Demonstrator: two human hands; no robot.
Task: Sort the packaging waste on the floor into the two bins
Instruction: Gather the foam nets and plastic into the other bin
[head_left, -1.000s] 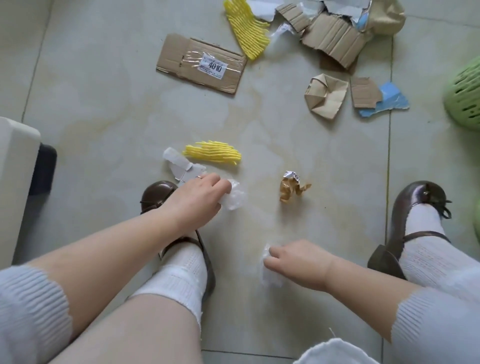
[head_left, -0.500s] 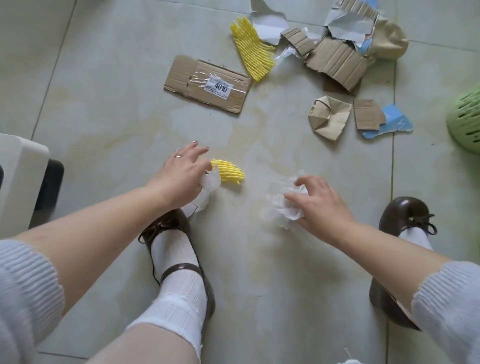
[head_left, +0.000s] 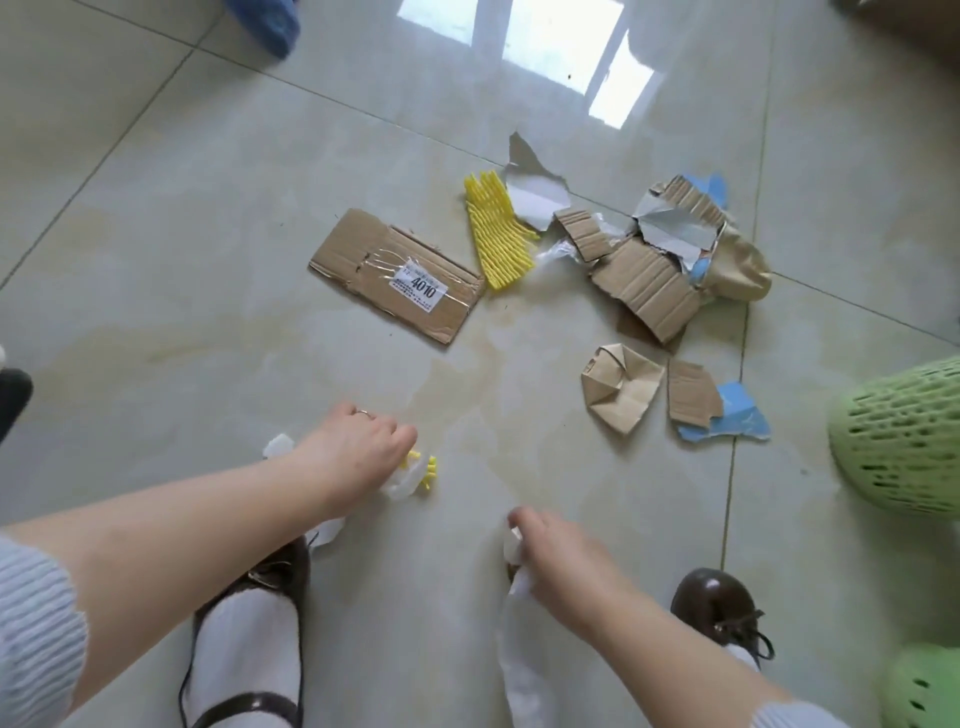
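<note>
A small yellow foam net (head_left: 423, 467) and clear plastic scraps (head_left: 402, 483) are clutched in the left hand (head_left: 358, 452); crumpled white plastic (head_left: 519, 582) is gripped by the right hand (head_left: 550, 556) (both low over the floor). Cardboard pieces (head_left: 644, 291) lie beyond, a green bin (head_left: 904, 436) at right.

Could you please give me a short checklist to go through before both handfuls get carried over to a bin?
1. Left hand grips its load: ok, fingers curled round clear plastic and a small yellow foam net.
2. Right hand grips its load: ok, it holds crumpled white plastic.
3. Nothing trails loose: not ok, a plastic tail hangs below the right hand.
4. A bin is in view: ok, the green perforated basket stands at the right edge.
5. Second bin located: cannot tell.
6. Floor finished: not ok, the labelled cardboard and torn pile remain.
</note>
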